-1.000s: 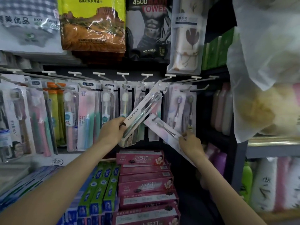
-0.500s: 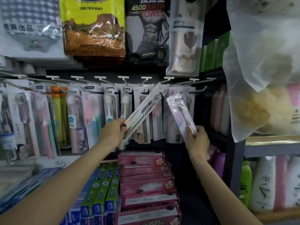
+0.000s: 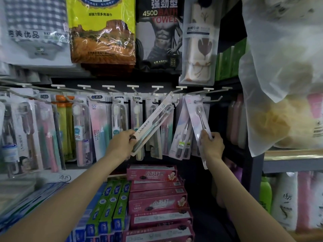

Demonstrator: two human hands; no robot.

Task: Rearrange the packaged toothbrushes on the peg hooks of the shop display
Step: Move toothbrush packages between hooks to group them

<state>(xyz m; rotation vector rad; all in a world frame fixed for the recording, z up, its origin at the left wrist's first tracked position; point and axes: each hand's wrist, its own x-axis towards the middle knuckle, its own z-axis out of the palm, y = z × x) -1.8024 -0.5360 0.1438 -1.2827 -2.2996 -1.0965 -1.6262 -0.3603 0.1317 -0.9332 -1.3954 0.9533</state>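
Note:
My left hand [image 3: 122,145] grips the lower end of a long white toothbrush pack marked LMK [image 3: 153,122], tilted up to the right with its top near a peg hook [image 3: 172,94]. My right hand [image 3: 212,145] holds a pale pink toothbrush pack [image 3: 196,119] by its lower part. That pack stands nearly upright, its top edge close to the rightmost hooks [image 3: 208,100]. A row of packaged toothbrushes [image 3: 97,130] hangs on white peg hooks across the display.
Packaged bath towels [image 3: 103,32] hang above the hooks. Pink toothpaste boxes [image 3: 153,173] and green-blue ones [image 3: 111,206] are stacked below. A translucent plastic bag [image 3: 283,75] hangs at the right, beside shelves of bottles [image 3: 286,201].
My right hand has swung the pink pack from a low tilt to nearly upright and raised its top to the right-hand hooks. My left hand has held the LMK pack almost still.

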